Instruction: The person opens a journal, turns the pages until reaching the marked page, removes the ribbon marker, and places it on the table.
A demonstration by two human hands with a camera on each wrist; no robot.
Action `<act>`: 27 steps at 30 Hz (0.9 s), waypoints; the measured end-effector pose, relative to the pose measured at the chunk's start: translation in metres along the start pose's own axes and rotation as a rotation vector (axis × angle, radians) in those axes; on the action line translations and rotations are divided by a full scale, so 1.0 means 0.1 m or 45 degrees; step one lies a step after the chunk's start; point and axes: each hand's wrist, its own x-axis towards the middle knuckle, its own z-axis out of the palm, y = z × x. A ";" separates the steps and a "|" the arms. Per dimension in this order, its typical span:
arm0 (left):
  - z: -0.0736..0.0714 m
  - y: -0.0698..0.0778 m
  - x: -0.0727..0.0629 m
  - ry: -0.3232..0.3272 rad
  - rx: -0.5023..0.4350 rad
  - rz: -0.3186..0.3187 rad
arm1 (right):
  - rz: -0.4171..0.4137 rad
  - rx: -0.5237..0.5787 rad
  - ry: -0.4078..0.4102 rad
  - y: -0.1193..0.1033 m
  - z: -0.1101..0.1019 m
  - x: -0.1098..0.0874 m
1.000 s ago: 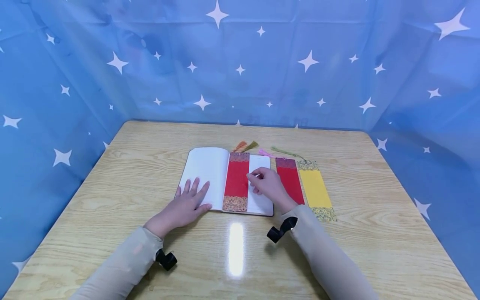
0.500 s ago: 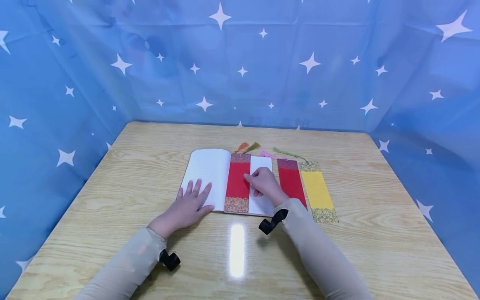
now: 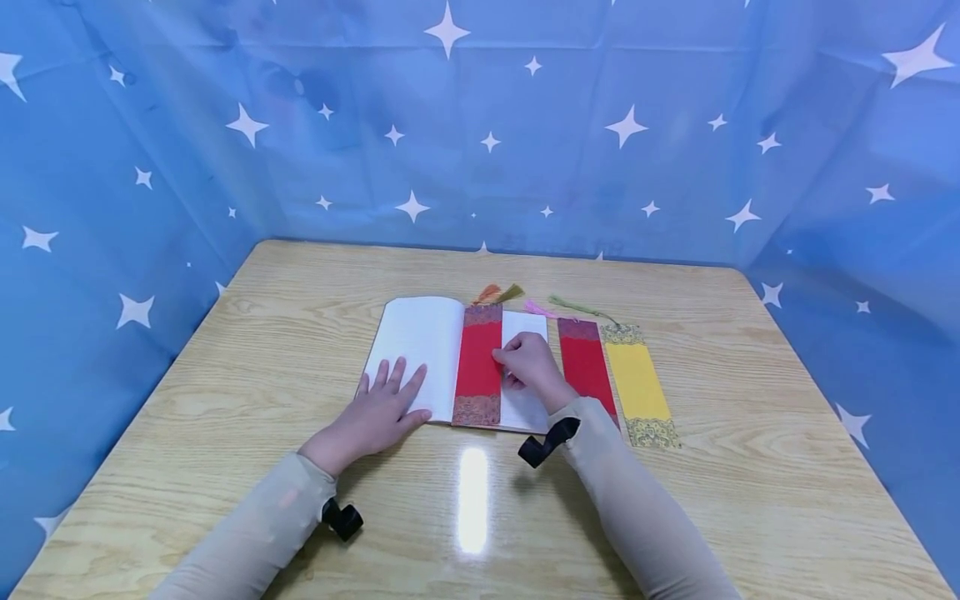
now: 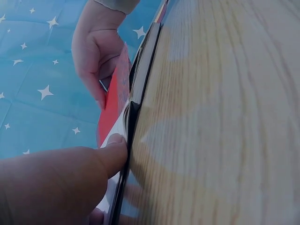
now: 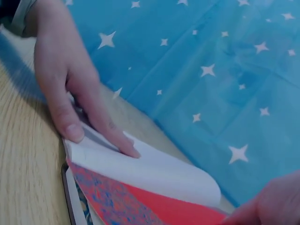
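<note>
An open notebook (image 3: pixel 420 333) with white pages lies mid-table. My left hand (image 3: pixel 377 415) is spread flat on its left page, and the thumb rests at the front edge in the left wrist view. Along the notebook's middle stands a red bookmark (image 3: pixel 477 358) with patterned ends. My right hand (image 3: pixel 531 367) pinches its right edge. In the left wrist view the bookmark (image 4: pixel 111 112) is tilted up off the page. Beneath it, the right wrist view shows part of another patterned strip (image 5: pixel 85 208). Orange (image 3: pixel 487 293) and olive (image 3: pixel 512 292) tassels stick out at the top.
Right of the notebook lie a second red bookmark (image 3: pixel 587 367) with a pink tassel (image 3: pixel 538 309) and a yellow bookmark (image 3: pixel 637 379) with a green tassel (image 3: pixel 577 307). The wooden table (image 3: pixel 750 467) has a blue star-patterned curtain (image 3: pixel 555 150) behind it.
My right hand has moved slightly left onto the red bookmark's right edge. The bookmark's front patterned end has turned from orange-tan to darker red-brown. My left hand stays on the page.
</note>
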 end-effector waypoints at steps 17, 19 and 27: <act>0.02 -0.02 0.01 0.026 0.046 0.018 | 0.109 0.510 -0.141 0.13 -0.16 -0.05; 0.03 -0.02 0.01 0.025 0.048 0.013 | 0.109 0.533 -0.139 0.16 -0.18 -0.05; 0.03 -0.02 0.00 0.042 0.049 0.026 | 0.107 0.606 -0.103 0.22 -0.29 -0.06</act>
